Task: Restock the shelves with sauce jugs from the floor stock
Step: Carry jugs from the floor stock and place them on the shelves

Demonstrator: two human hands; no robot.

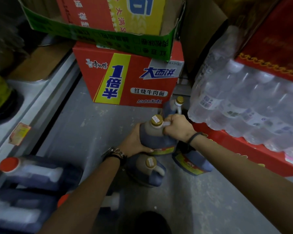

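A dark sauce jug (153,135) with a gold cap is held above the grey floor at the centre. My right hand (177,125) grips its white handle next to the cap. My left hand (134,142) cups the jug's left side and base. Several more gold-capped jugs stand on the floor around it: one below (147,173), one behind (173,106), and one under my right forearm (193,162). Blurred red-capped jugs (30,176) fill the shelf at the lower left.
Stacked red noodle cartons (130,80) block the aisle ahead, with a green-edged open box (98,33) on top. A shrink-wrapped pack of water bottles (240,102) lies on red cartons (243,149) at the right. The grey shelf edge (41,98) runs along the left.
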